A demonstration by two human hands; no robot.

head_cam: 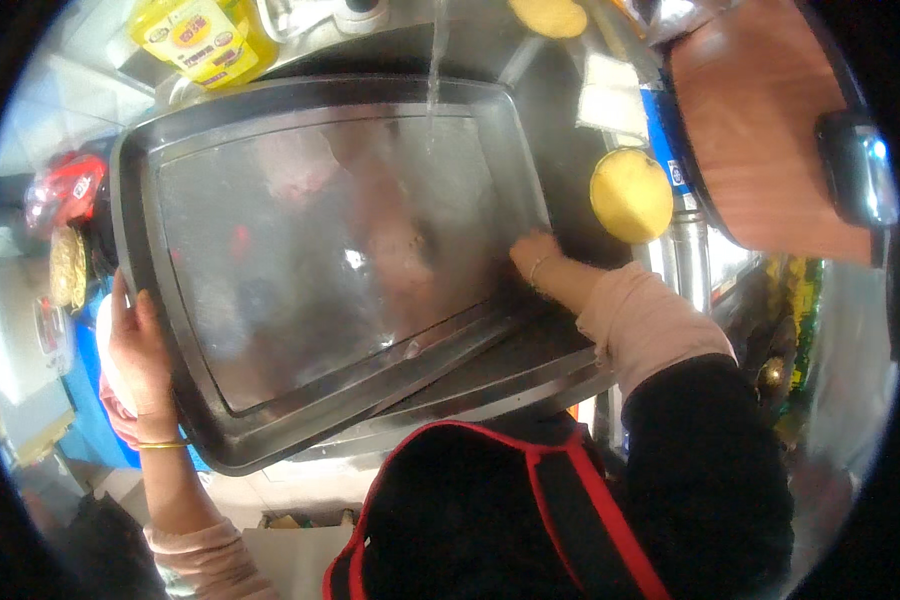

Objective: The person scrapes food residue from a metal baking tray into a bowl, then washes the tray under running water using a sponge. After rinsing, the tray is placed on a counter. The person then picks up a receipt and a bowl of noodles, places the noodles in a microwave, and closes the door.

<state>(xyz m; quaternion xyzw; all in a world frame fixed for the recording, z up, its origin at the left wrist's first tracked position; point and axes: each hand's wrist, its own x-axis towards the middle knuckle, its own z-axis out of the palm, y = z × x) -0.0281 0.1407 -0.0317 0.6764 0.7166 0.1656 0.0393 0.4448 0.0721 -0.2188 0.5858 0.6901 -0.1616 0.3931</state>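
Note:
A large rectangular metal baking tray [307,247] lies tilted across the sink [570,172], its flat inside wet and reflective. My left hand [146,352] grips its left rim, thumb on the upper side, other fingers partly hidden below. On the tray's right rim, near the front corner, my right hand [536,255] is curled closed; its fingertips are hard to make out. A stream of water [435,60] falls from above onto the back right part of the tray.
Behind the tray stands a yellow detergent bottle [202,45]. To the right are a yellow round object [631,195], a white cloth or pad [613,97] and a large brown panel [757,127] with a black fitting. Red plastic packaging [67,191] lies left. The sink's metal front edge [510,397] runs before me.

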